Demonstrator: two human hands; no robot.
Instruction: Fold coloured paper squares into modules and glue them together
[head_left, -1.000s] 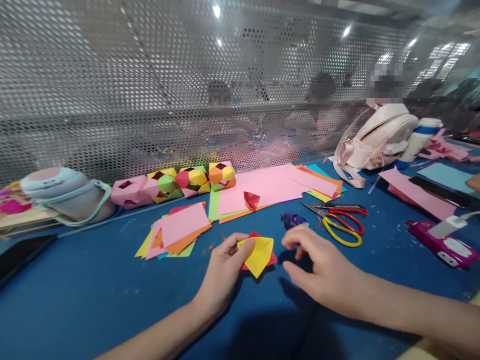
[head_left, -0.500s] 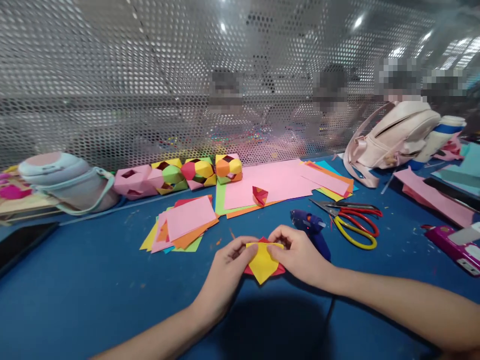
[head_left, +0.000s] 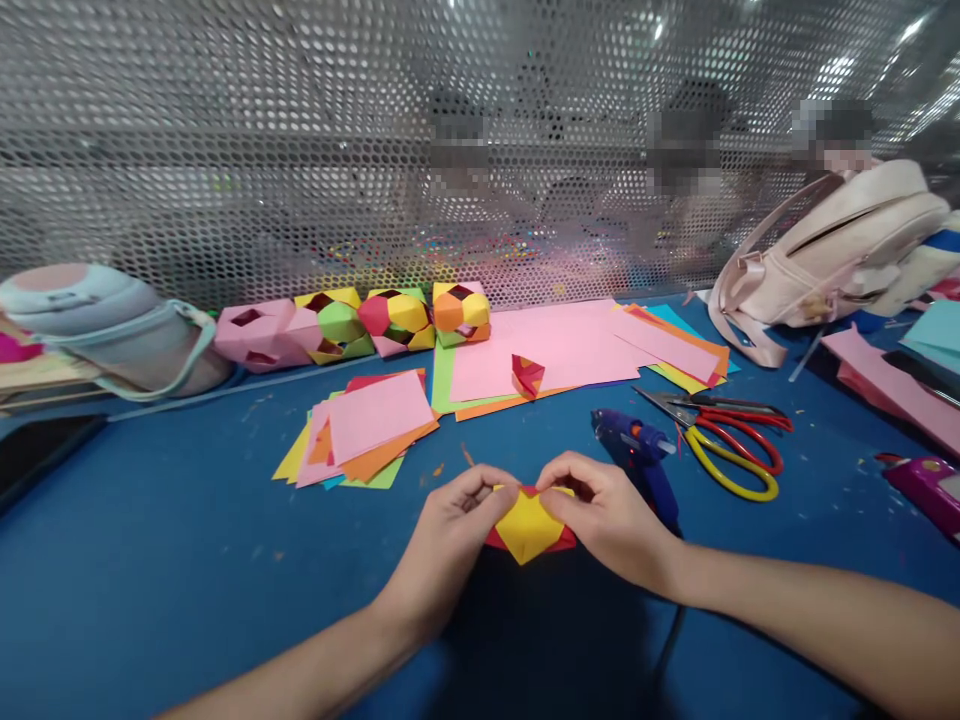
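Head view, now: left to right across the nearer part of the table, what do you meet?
Black flat object → small coloured sheets → left hand → yellow-and-red folded paper → right hand → scissors → purple device, cut off by the picture's edge.

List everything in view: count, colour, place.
Paper bundle: 1, yellow and red, front
Folded piece: 1, red, middle
Large sheets: several, mixed, middle
Small sheets: several, mixed, left
Paper shapes: several, multicoloured, left
Glue gun: 1, blue, right
Scissors: count unclear, red and yellow, right
Device: 1, magenta, right edge
Paper strips: several, pink, right
Edge paper: uncounted, turquoise, right
Black slabs: 2, left and right
Backpack: 1, pale pink, right
Bottle: 1, white and blue, right
Container: 1, grey, left
Clutter: uncounted, mixed, left edge
Table: 1, blue, underneath
Mesh: 1, grey, back
People: several, blurred, back
Left hand, right hand: 1 each, bare, on bundle
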